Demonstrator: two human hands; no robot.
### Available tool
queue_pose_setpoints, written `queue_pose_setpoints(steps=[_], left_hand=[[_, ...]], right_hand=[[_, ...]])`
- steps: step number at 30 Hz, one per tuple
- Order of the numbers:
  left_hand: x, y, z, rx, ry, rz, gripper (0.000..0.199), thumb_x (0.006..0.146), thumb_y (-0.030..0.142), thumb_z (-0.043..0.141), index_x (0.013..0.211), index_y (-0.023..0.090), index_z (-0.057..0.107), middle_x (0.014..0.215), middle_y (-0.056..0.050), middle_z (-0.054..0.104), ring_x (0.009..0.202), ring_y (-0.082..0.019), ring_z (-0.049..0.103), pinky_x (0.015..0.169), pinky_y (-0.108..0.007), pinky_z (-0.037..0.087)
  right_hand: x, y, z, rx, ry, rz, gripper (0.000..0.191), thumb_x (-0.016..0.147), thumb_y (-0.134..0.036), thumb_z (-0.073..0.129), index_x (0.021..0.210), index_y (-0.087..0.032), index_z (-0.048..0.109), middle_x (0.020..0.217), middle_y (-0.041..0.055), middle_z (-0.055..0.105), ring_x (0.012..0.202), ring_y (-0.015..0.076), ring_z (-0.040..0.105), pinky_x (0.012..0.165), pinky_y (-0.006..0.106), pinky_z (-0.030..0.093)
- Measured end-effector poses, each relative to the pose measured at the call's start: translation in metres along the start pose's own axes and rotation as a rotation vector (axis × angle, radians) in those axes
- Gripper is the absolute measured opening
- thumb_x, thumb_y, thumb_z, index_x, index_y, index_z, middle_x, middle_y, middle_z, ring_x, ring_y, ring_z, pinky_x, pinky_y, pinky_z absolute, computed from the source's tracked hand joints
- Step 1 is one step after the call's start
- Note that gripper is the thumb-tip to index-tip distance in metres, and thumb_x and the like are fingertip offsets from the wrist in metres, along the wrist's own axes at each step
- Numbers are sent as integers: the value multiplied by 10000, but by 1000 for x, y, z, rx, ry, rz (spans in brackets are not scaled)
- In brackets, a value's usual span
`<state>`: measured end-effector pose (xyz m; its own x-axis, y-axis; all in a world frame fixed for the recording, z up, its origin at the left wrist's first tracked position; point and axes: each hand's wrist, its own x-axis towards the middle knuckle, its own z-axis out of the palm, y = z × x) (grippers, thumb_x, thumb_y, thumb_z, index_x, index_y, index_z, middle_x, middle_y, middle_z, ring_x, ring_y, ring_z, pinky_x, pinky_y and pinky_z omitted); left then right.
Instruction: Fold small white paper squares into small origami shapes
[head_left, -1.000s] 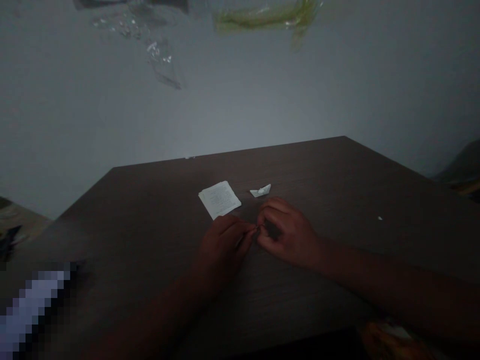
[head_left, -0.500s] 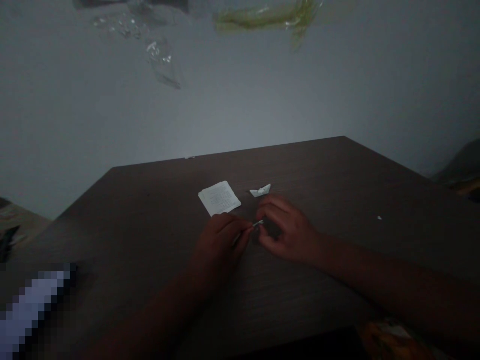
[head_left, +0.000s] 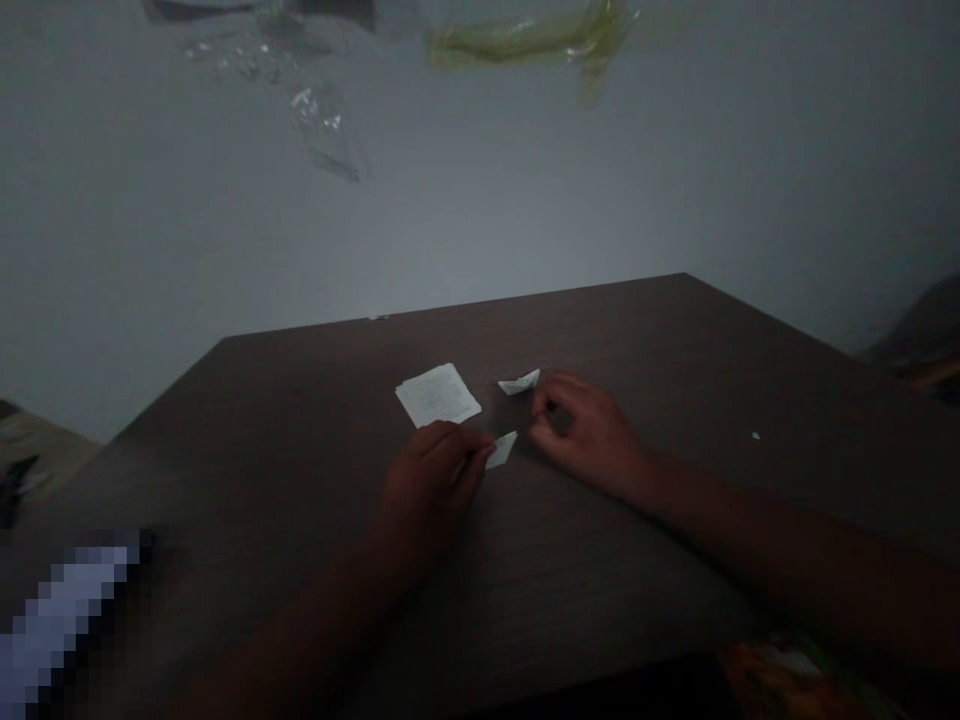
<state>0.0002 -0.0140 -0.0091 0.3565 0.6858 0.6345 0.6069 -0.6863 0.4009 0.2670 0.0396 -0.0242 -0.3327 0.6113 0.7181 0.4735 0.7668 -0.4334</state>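
"What does the left hand hold?"

"It pinches a folded paper, which sticks out toward the right hand."

"And the right?"

"Curled, apart from the left; whether its fingertips meet can't be told. Just past its fingers lies a paper boat; beyond the left, a paper stack."

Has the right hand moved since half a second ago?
Yes: judged against the paper boat on the table, the right hand has moved rightward, away from the white paper piece in the left hand.
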Motion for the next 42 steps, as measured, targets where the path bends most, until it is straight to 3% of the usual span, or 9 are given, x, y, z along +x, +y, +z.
queue_pose_setpoints(steps=[5, 10, 17, 29, 35, 42], left_hand=[[5, -14, 4, -165, -66, -167, 152, 1156, 254, 770, 1063, 269, 889, 982, -29, 910, 868, -238, 848, 853, -354, 730], [6, -20, 6, -256, -88, -178, 150, 1143, 245, 775, 1065, 263, 902, 1029, -52, 899, 925, -242, 851, 844, -350, 715], [4, -26, 6, -261, -130, -171, 160, 1146, 244, 784, 1092, 284, 930, 1027, -53, 888, 923, -251, 849, 860, -376, 741], [3, -29, 4, -266, -151, -151, 150, 1134, 218, 794, 1089, 313, 901, 1025, -69, 915, 910, -289, 878, 847, -418, 762], [3, -30, 3, -255, -150, -140, 178, 1140, 191, 763, 1122, 310, 894, 1052, -61, 912, 954, -279, 891, 878, -407, 762], [1, -30, 6, -282, -153, -145, 175, 1147, 186, 772, 1110, 308, 891, 1078, -68, 908, 969, -270, 888, 883, -410, 752]], right_hand=[[-3, -7, 0, 119, -142, 32, 158, 987, -149, 722, 1059, -283, 684, 1011, 33, 793, 949, 257, 753, 899, 400, 623], [-6, -14, -3, 172, -193, -51, 225, 1027, -160, 719, 1216, -281, 710, 1157, 62, 843, 1045, 267, 796, 970, 427, 659], [-7, -13, -5, 306, -317, -1, 202, 1087, -164, 723, 1247, -283, 760, 1136, 42, 870, 1025, 256, 820, 962, 414, 678], [-10, -8, 3, 533, -375, 241, 157, 1103, -185, 745, 1206, -265, 833, 1095, 25, 885, 1013, 231, 842, 905, 365, 694], [-10, -4, 8, 649, -406, 310, 56, 1120, -278, 802, 1164, -260, 833, 1070, 26, 859, 1007, 225, 826, 923, 386, 699], [-10, 1, 11, 822, -456, 398, 136, 1051, -341, 888, 1127, -251, 819, 1019, 8, 838, 940, 206, 803, 894, 373, 680]])
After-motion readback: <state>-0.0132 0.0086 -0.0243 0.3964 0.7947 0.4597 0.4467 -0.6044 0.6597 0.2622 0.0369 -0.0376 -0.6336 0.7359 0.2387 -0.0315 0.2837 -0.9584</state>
